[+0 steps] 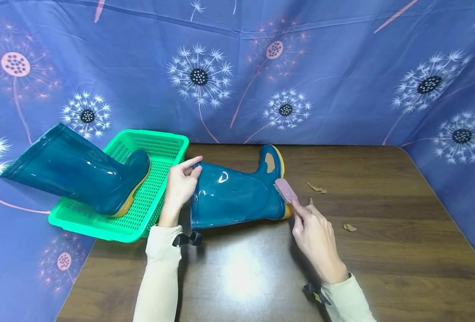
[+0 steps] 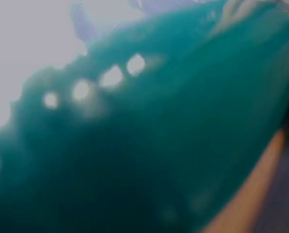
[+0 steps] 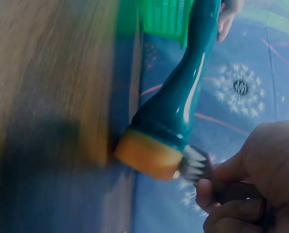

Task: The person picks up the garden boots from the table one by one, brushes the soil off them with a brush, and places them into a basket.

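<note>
Fingers of the right hand (image 1: pixel 315 237) grip a pink brush (image 1: pixel 285 190) against the heel of the teal boot (image 1: pixel 233 194) lying mid-worktop; left hand (image 1: pixel 181 185) clasps its cuff at 9 o'clock. Scrubbing seems underway; next, probably steady strokes along the sole.

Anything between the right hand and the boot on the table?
Head view: a pink brush, held by the right hand, bristles against the boot near its heel.
</note>
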`<state>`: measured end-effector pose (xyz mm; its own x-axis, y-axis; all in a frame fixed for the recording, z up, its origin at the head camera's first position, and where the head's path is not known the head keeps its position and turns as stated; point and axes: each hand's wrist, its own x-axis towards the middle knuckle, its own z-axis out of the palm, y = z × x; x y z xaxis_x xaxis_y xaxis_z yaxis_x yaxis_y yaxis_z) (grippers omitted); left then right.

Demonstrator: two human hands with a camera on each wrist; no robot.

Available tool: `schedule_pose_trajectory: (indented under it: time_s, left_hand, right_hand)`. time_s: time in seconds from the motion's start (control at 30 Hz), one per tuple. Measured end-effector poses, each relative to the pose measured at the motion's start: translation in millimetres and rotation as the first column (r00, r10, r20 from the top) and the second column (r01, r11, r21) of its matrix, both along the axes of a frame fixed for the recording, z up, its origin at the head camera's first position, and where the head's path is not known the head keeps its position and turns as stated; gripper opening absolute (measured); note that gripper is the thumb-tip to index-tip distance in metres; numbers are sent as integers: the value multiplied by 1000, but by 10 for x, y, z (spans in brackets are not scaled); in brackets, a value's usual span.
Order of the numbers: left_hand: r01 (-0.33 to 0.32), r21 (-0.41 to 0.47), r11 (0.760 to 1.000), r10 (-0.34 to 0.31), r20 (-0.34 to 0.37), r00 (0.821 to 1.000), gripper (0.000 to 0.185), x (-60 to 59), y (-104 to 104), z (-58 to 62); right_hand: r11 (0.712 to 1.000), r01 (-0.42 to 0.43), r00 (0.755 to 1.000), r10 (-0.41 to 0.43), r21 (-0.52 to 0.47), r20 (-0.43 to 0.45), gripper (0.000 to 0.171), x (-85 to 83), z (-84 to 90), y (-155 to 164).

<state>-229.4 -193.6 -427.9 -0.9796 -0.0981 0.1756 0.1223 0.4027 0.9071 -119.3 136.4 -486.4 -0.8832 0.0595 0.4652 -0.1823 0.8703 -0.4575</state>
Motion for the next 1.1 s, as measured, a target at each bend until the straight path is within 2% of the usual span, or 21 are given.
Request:
schedule_pose_trajectory:
  time_s: [0.1,0.2,0.33,0.47,0.63,0.83,0.97,1.1]
  left_hand:
    - [0,-9,1000,0,7,1000,34,3,-26,-2]
    - [8,-20,1000,-8,15,1000,34,1,-45,-5]
    - [3,-27,1000,-3,2,1000,34,3,-58,-7]
    - [1,-36,999,-1,2,1000,34,11,-56,-11]
    - [23,-46,999,-22,18,1000,34,15,-39,-15]
    - [21,-47,999,-22,-11,1000,33,8,-19,-7]
    - [27,-39,999,-28,-22,999,33,0,-20,1]
    - [17,-38,999,-17,-16,1000,33,11,-32,14]
  right_hand:
    - [1000,-16,1000,16,5,-10,33,17,39,-24]
    - [999,-33,995,34,4,-95,33,-22,57,-32]
    - [995,-102,980,103,13,-173,32,-182,105,-93]
    - [987,-157,976,162,47,-145,31,-375,102,-179]
    - [991,-123,987,128,55,-98,31,-526,10,-190]
    - [997,-71,986,75,36,-148,31,-606,-11,-108]
    - [998,-69,980,70,14,-185,30,-636,32,-86]
    - [996,-93,984,92,-4,-156,31,-642,22,-91]
